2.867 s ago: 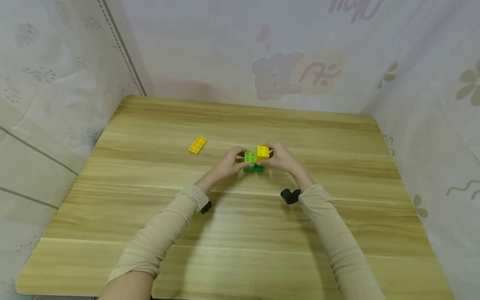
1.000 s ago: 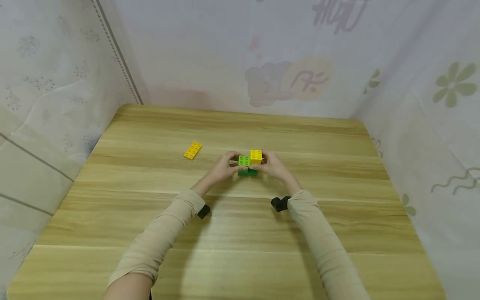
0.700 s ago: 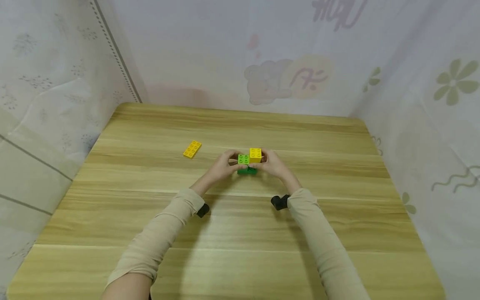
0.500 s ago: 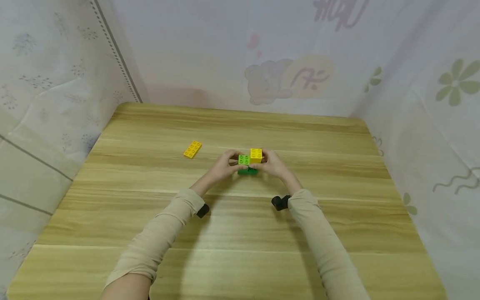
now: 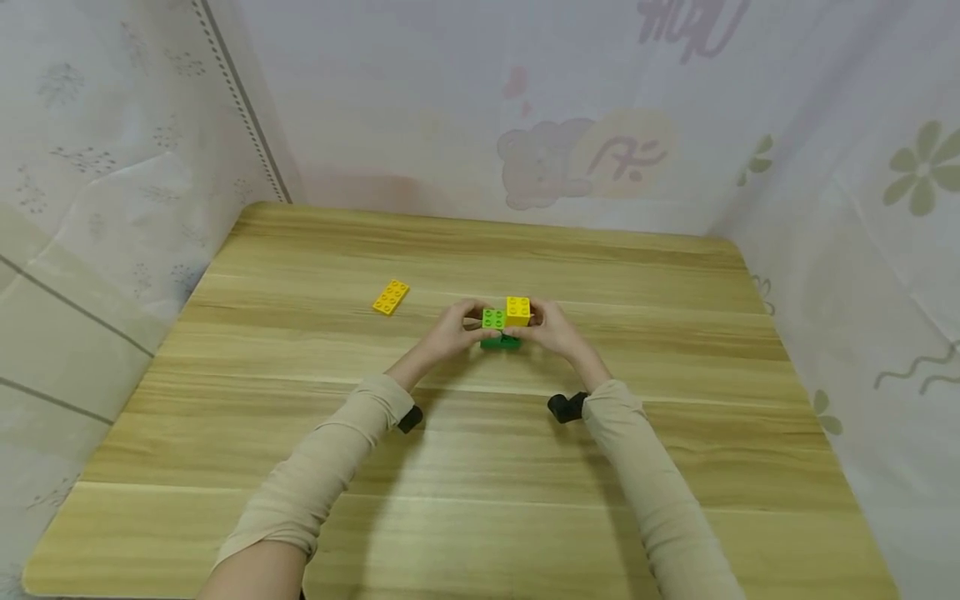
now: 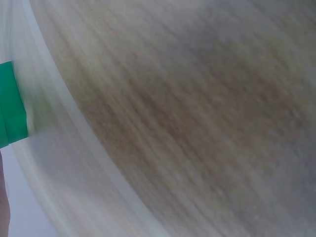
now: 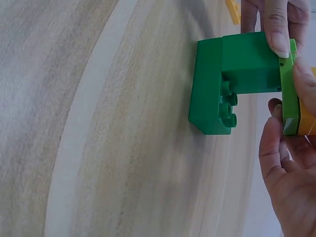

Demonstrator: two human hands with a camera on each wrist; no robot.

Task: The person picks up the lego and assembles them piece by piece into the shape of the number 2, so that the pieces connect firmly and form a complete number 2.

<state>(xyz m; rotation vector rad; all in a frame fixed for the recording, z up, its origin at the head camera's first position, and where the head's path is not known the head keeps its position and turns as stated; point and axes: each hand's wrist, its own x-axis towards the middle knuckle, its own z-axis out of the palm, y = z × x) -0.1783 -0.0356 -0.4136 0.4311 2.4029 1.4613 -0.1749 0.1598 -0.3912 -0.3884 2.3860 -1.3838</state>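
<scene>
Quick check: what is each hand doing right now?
Left hand: fingers pinch the light green brick of the brick stack.
Right hand: fingers grip the yellow brick beside it.

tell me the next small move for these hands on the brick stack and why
Probably press the yellow brick down while the left hand steadies the stack. Both hands pinch the light green plate, with the right hand at the yellow brick, atop the dark green bricks. Whether the yellow brick sits fully down cannot be told.
</scene>
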